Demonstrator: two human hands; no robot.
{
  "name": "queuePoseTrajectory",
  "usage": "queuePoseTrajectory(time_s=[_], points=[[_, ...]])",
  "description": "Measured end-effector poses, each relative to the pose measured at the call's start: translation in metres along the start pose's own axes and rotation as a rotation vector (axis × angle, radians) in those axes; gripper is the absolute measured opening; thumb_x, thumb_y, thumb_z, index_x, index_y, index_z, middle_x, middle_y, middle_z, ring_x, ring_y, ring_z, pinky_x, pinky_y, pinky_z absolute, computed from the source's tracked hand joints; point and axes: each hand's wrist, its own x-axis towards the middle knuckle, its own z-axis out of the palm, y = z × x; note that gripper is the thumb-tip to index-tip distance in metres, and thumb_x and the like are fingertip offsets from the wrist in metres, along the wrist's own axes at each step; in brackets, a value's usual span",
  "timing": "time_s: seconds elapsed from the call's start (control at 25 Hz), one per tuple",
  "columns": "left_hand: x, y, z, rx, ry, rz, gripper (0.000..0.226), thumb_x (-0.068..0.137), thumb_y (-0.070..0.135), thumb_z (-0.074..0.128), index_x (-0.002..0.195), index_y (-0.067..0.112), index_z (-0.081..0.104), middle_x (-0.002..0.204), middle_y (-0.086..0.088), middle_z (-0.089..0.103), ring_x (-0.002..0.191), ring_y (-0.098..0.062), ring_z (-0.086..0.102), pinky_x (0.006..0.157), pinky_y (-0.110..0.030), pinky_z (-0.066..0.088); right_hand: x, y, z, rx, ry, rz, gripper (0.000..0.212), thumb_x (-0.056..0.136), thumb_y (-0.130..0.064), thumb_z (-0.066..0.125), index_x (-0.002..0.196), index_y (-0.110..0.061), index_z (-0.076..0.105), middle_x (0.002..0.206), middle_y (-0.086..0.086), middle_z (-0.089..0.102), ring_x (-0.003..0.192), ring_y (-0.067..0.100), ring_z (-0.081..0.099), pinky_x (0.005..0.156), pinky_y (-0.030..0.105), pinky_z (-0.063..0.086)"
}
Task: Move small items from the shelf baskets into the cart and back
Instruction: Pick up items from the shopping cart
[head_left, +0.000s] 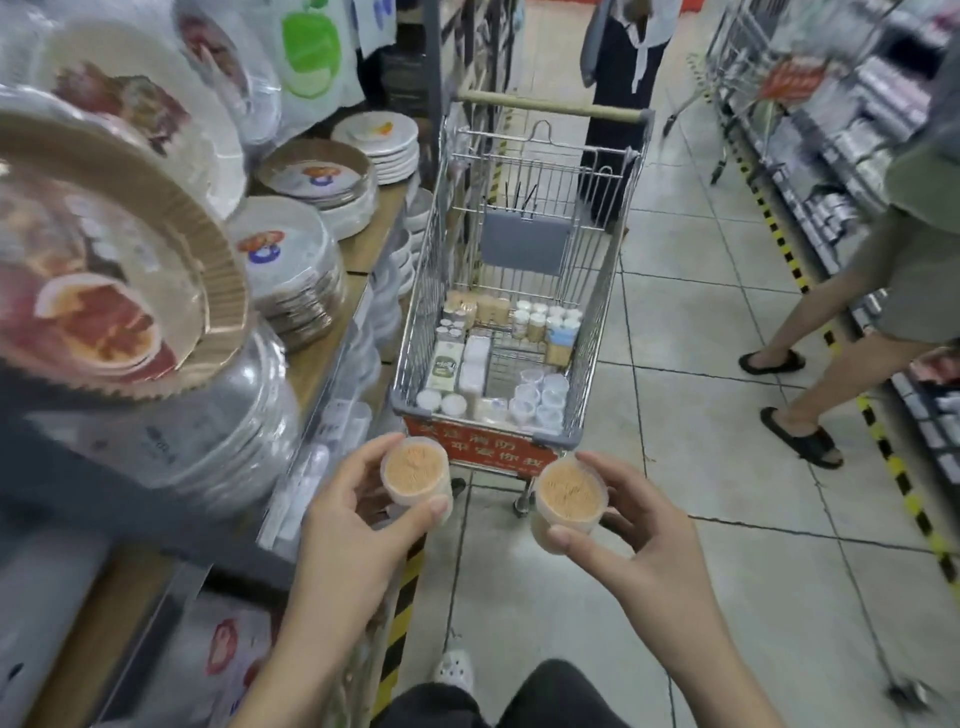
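Clear plastic toothpick tubs fill both hands: the left hand (358, 512) grips one tub (415, 470), the right hand (623, 525) pinches another (570, 496). Just beyond them stands the cart (519, 332), holding similar small containers.

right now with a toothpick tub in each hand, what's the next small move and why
Probably reach both tubs forward over the cart's near edge. The left hand grips one toothpick tub, the right hand grips the other, and both sit short of the basket, which already holds similar small containers.
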Motion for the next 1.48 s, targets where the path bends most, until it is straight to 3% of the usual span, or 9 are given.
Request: queuePoseTrajectory(time_s=[0.28,0.56,0.72,0.88,1.04,1.12,1.2,1.32,1.48], points=[[0.119,0.004,0.070,-0.036,-0.097,-0.063,0.052,0.066,0.011,0.083,0.107,0.033,0.060,0.102,0.021,0.068,0.096,0.002,0.063,0.084,-0.021,0.050,0.114,0.030,-0.038,0.017,0.094,0.146,0.054,0.065,-0.008,0.084,0.109,-0.032,0.065,0.104,-0.013,0.070,0.098,0.009,0.065,0.087,0.021,0.052],[0.245,-0.003,0.141,-0.014,-0.040,-0.143,0.050,0.067,0.005,0.082,0.105,0.027,0.059,0.098,0.012,0.069,0.089,0.003,0.064,0.077,-0.009,0.048,0.279,0.062,-0.068,0.039,-0.045,0.210,0.053,0.063,-0.011,0.087,0.108,-0.029,0.064,0.102,-0.017,0.070,0.097,0.003,0.065,0.086,0.025,0.050],[0.308,-0.022,0.157,0.063,-0.020,-0.191,0.050,0.068,0.008,0.082,0.107,0.027,0.058,0.100,0.010,0.068,0.092,0.001,0.063,0.080,-0.016,0.050,0.354,0.088,-0.060,0.005,-0.094,0.246,0.053,0.066,-0.011,0.085,0.109,-0.032,0.062,0.102,-0.023,0.067,0.097,-0.005,0.061,0.081,0.016,0.048],[0.375,-0.047,0.158,0.106,-0.003,-0.253,0.049,0.069,0.009,0.082,0.108,0.027,0.059,0.100,0.012,0.067,0.092,0.001,0.062,0.075,-0.014,0.049,0.411,0.119,-0.038,-0.012,-0.108,0.308,0.053,0.066,-0.014,0.085,0.108,-0.034,0.061,0.100,-0.027,0.065,0.098,-0.005,0.060,0.084,0.019,0.049],[0.450,-0.092,0.164,0.149,-0.025,-0.346,0.052,0.070,0.012,0.081,0.115,0.024,0.058,0.105,0.010,0.066,0.095,-0.009,0.062,0.073,-0.019,0.051,0.469,0.160,-0.007,0.015,-0.045,0.433,0.056,0.071,-0.007,0.080,0.116,-0.032,0.058,0.105,-0.020,0.065,0.100,-0.002,0.060,0.085,0.022,0.052],[0.488,-0.121,0.173,0.232,-0.067,-0.358,0.053,0.069,0.017,0.083,0.115,0.027,0.058,0.105,0.010,0.066,0.096,-0.010,0.062,0.082,-0.028,0.052,0.500,0.183,0.010,0.016,-0.004,0.482,0.055,0.072,-0.006,0.079,0.116,-0.031,0.058,0.106,-0.016,0.066,0.100,0.002,0.062,0.088,0.029,0.053],[0.525,-0.152,0.186,0.272,-0.110,-0.377,0.052,0.068,0.016,0.083,0.110,0.032,0.057,0.102,0.012,0.065,0.095,-0.010,0.062,0.085,-0.032,0.051,0.533,0.212,0.027,0.014,0.029,0.504,0.049,0.072,-0.007,0.080,0.109,-0.030,0.059,0.104,-0.014,0.066,0.100,0.004,0.062,0.084,0.024,0.053],[0.574,-0.191,0.213,0.326,-0.176,-0.350,0.051,0.068,0.020,0.083,0.108,0.032,0.054,0.101,0.011,0.063,0.092,-0.010,0.061,0.080,-0.031,0.050,0.577,0.255,0.053,0.015,0.104,0.529,0.047,0.072,-0.006,0.079,0.109,-0.025,0.058,0.102,-0.013,0.065,0.097,0.004,0.061,0.079,0.018,0.050],[0.636,-0.252,0.246,0.471,-0.228,-0.295,0.048,0.070,0.019,0.080,0.111,0.025,0.055,0.100,0.012,0.058,0.089,-0.010,0.056,0.077,-0.028,0.048,0.623,0.318,0.085,-0.036,0.162,0.546,0.048,0.075,-0.006,0.076,0.109,-0.030,0.053,0.097,-0.017,0.062,0.094,0.006,0.062,0.084,0.028,0.053]])
